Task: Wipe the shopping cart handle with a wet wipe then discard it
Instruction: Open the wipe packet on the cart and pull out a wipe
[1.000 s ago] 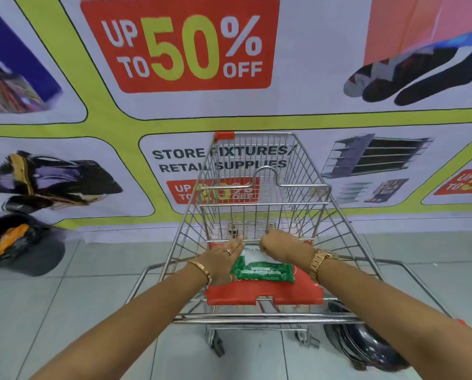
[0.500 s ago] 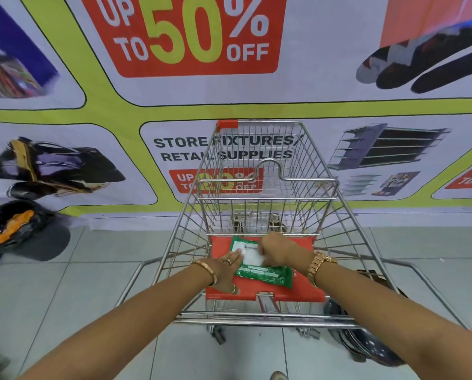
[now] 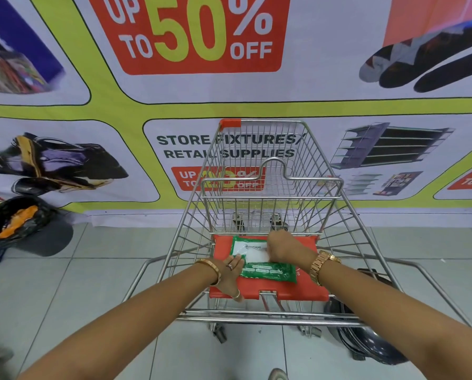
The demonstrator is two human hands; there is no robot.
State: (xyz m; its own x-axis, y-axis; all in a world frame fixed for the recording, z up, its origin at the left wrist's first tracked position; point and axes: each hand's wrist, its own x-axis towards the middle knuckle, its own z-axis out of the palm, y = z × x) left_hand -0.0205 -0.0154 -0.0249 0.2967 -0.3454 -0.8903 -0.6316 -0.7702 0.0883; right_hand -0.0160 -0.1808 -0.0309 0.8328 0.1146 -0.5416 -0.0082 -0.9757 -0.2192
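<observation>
A green wet wipe pack (image 3: pixel 270 272) lies on the red fold-down seat (image 3: pixel 306 286) of a wire shopping cart (image 3: pixel 325 165). My left hand (image 3: pixel 230 275) presses on the pack's left edge and holds it down. My right hand (image 3: pixel 284 246) sits over the top of the pack, its fingertips closed on a white wipe (image 3: pixel 256 255) at the opening. How much of the wipe is out is hidden by the hand. The cart's metal handle bar (image 3: pixel 256 315) runs across below both wrists, untouched.
A printed sale banner (image 3: pixel 191 31) covers the wall right behind the cart. A black bag with something orange inside (image 3: pixel 18 226) lies on the tiled floor at left. A dark round object (image 3: pixel 366 344) sits on the floor beside the cart's right rear.
The pack has turned from edge-on to lying flat, face up. My left hand slid to its left edge, my right hand moved onto its top, and more white shows at the opening.
</observation>
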